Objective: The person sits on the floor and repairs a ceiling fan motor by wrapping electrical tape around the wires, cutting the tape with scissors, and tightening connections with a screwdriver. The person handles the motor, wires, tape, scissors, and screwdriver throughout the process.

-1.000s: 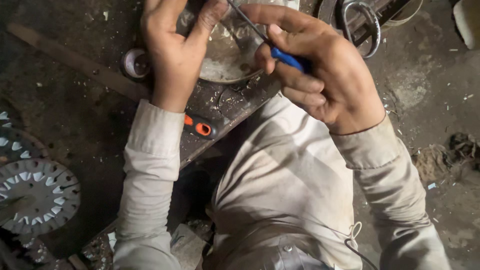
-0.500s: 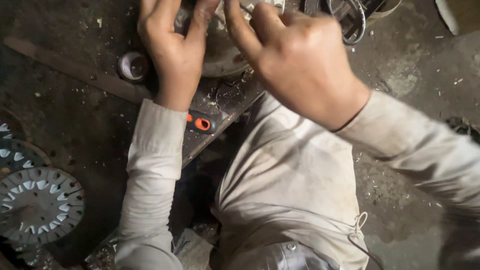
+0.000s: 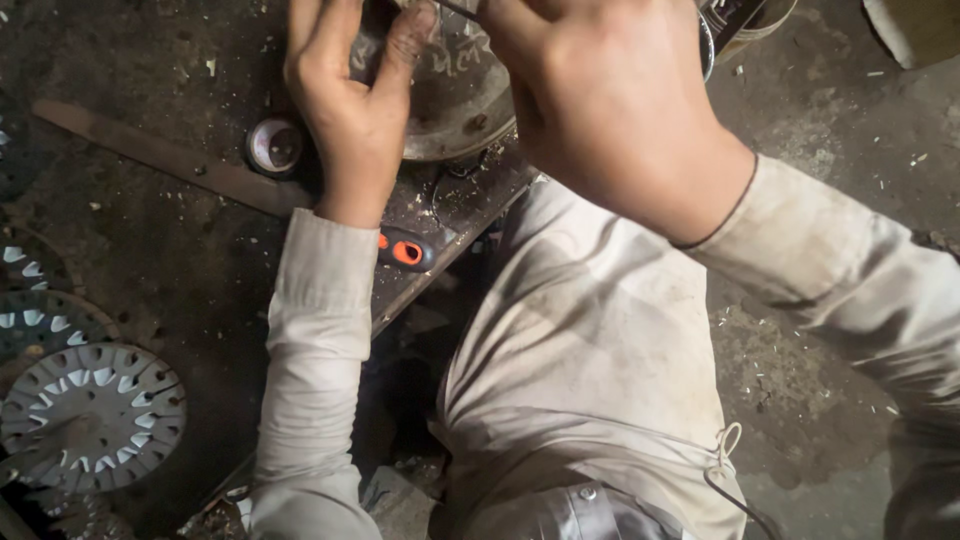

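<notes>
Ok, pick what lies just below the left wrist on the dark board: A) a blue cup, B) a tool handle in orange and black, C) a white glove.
B: an orange and black tool handle lies beside the left hand cuff.

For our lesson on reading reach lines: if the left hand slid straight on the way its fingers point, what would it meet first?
The left hand already rests on the round grey metal housing; going on, its fingers would ride further over that housing. Depth beyond the frame's top edge is unclear.
</notes>
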Available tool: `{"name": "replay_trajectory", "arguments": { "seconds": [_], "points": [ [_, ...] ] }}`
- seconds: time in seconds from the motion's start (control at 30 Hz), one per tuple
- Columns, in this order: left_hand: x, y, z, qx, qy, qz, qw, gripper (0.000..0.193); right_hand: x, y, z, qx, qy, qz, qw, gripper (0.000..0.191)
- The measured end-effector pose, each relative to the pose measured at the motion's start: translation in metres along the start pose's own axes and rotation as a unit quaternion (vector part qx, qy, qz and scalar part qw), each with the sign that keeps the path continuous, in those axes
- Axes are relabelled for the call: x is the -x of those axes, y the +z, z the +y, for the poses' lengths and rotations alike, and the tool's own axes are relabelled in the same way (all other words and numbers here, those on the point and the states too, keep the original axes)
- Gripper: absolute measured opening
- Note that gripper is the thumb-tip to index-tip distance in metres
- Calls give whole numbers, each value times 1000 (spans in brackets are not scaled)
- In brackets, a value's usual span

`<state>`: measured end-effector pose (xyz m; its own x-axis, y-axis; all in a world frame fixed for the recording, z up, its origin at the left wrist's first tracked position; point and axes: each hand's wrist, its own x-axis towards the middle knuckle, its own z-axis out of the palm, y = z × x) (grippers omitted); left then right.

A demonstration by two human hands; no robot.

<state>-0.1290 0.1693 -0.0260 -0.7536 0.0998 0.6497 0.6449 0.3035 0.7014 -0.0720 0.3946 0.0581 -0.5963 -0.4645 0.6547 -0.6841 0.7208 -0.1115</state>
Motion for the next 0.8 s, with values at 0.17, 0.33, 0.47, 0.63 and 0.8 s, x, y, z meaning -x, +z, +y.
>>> {"name": "replay_trajectory", "arguments": {
  "seconds": [0.17, 0.33, 0.47, 0.63, 0.8],
  "points": [
    [-1, 1, 0, 21, -7, 7, 1000, 38, -6, 5, -10, -53, 63, -3, 997, 9],
    [0, -1, 0, -29, 5, 2, 1000, 37, -12, 10, -1, -330, 276, -128, 894, 9],
    [1, -1, -1, -45, 25, 8, 999, 38, 0, 16, -9, -232, 150, -36, 961, 9],
    [1, -2, -1, -59, 17, 8, 998, 32, 11, 25, -8, -248, 144, -17, 958, 11],
    [0, -1, 0, -36, 3, 9, 999, 32, 4, 26, 3, -581, 376, -116, 712, 18]
  ]
}}
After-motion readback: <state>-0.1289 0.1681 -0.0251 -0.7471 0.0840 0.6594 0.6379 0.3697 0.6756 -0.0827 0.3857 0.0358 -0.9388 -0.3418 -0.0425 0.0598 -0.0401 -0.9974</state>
